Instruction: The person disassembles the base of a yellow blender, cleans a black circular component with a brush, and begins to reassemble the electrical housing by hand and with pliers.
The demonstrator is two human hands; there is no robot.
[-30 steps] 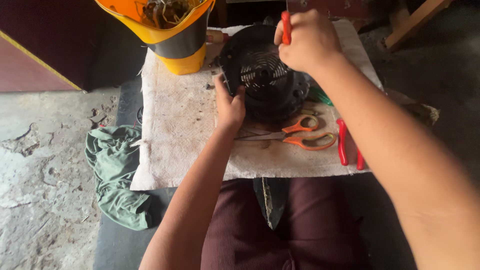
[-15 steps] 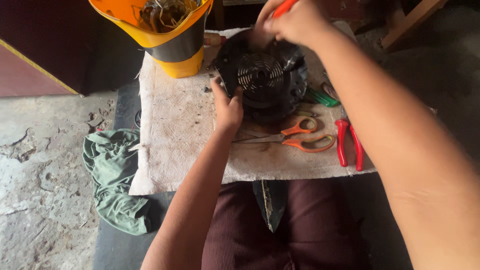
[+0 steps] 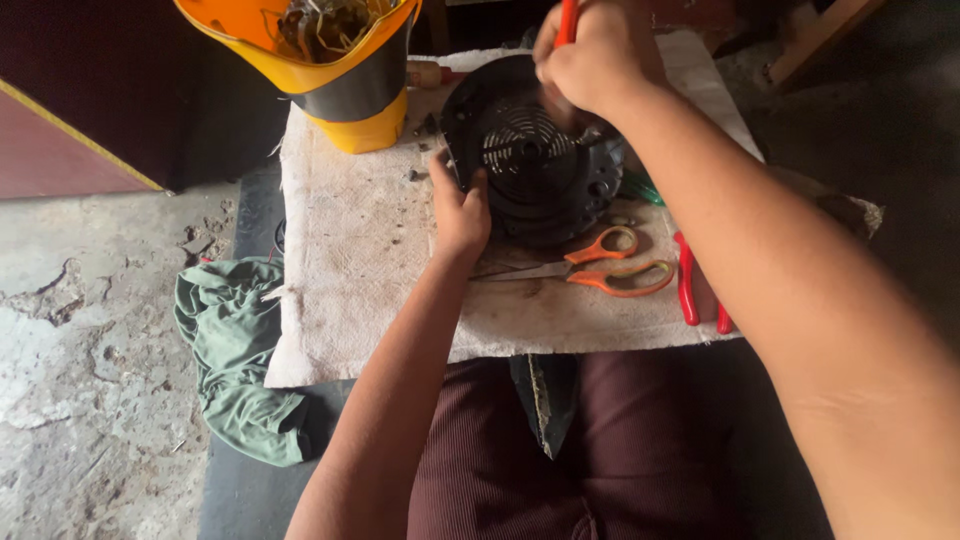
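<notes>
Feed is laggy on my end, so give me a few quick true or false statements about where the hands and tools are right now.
1. The left hand grips the edge of the round black vented housing. True.
2. The right hand is empty. False: it is closed around a red-handled tool above the housing.
3. The orange-handled scissors lie on the white cloth, just in front of the housing. True.
4. The red-handled pliers are in the yellow container. False: they lie on the cloth's right edge, beside the scissors.
5. A green rag lies on top of the housing. False: it lies left of the cloth, lower down.
</notes>
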